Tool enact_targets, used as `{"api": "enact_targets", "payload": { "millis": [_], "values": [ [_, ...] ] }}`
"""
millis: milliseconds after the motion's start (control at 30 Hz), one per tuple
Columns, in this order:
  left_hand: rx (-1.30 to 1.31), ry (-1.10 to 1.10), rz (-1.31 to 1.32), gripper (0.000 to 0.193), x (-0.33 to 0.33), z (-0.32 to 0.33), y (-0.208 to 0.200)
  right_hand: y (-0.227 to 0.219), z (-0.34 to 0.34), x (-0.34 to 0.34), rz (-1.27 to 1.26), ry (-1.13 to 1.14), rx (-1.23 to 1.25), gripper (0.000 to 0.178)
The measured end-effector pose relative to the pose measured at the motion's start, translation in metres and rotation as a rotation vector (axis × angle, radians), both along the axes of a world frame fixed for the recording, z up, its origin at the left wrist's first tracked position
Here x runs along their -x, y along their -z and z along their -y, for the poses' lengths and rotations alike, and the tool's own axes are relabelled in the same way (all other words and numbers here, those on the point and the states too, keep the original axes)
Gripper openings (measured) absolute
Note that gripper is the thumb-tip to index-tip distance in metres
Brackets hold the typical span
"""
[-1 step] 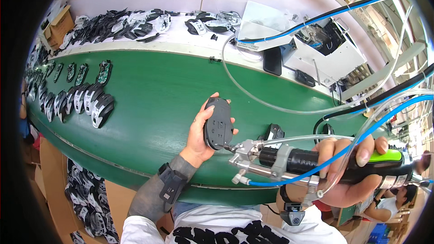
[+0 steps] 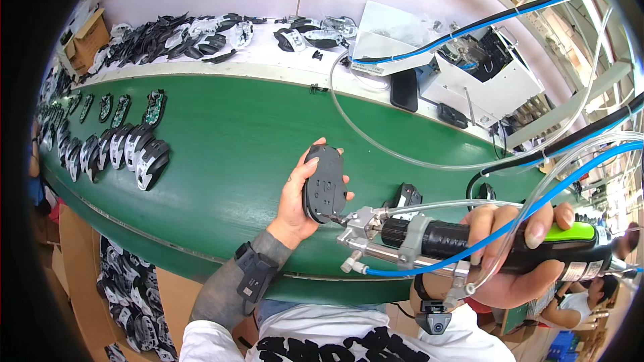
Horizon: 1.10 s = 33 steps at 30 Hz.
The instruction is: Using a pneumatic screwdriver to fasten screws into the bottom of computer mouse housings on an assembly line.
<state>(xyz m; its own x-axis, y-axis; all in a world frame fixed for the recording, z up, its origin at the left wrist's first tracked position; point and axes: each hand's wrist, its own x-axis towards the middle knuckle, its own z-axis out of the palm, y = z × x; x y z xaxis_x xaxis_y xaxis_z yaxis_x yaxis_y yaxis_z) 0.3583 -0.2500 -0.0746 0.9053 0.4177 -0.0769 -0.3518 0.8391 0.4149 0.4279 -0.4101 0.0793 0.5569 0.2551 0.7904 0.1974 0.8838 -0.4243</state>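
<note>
My left hand (image 2: 292, 202) grips a black computer mouse (image 2: 325, 186), its flat underside turned up, over the green bench mat. Fingers wrap round the mouse's far side and the thumb lies along its near edge. In my right hand (image 2: 513, 241) is a black powered screwdriver (image 2: 439, 240) with a green strip and a metal feeding head (image 2: 362, 228). It lies almost level, and its tip meets the lower end of the mouse's underside. Whether a screw sits under the tip is too small to tell. Behind the driver a partly hidden mouse (image 2: 406, 196) rests on the mat.
Several mouse shells (image 2: 153, 164) and green circuit boards (image 2: 154, 107) stand in rows at the left. Piled parts (image 2: 161, 40) and a white machine (image 2: 479, 80) occupy the back shelf. Blue hose (image 2: 563, 184) and clear tubing (image 2: 376, 146) cross the right side. A carton (image 2: 84, 255) of shells stands lower left.
The screwdriver's head has shifted very slightly left, toward the mouse. My left hand and the mouse look unmoved.
</note>
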Motion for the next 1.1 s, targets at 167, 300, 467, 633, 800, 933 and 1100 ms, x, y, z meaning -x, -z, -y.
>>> {"api": "enact_targets", "payload": {
  "millis": [167,300,467,633,800,933,1100],
  "values": [
    [0.017,0.006,-0.005,0.048,-0.001,0.003,-0.002,0.003,-0.005,0.001,0.016,-0.004,-0.033,0.045],
    [0.031,0.019,0.04,0.047,-0.004,0.0,0.001,0.003,-0.005,0.0,0.026,-0.018,0.005,0.046],
    [0.009,-0.017,0.041,0.048,-0.006,0.003,0.001,0.009,-0.01,0.001,0.035,-0.016,-0.011,0.045],
    [0.074,-0.032,0.077,0.05,-0.005,-0.001,0.006,0.009,-0.016,-0.002,0.013,-0.052,0.083,0.047],
    [-0.396,-0.196,-0.214,0.056,-0.009,-0.024,0.004,-0.002,-0.008,-0.012,-0.05,0.033,0.103,0.046],
    [-0.755,-0.402,-0.231,0.063,-0.003,-0.053,0.015,-0.012,0.009,-0.02,-0.085,0.134,0.1,0.044],
    [-0.903,-0.539,-0.289,0.051,0.027,-0.069,0.02,-0.009,0.007,-0.028,-0.117,0.057,0.165,0.052]
  ]
}}
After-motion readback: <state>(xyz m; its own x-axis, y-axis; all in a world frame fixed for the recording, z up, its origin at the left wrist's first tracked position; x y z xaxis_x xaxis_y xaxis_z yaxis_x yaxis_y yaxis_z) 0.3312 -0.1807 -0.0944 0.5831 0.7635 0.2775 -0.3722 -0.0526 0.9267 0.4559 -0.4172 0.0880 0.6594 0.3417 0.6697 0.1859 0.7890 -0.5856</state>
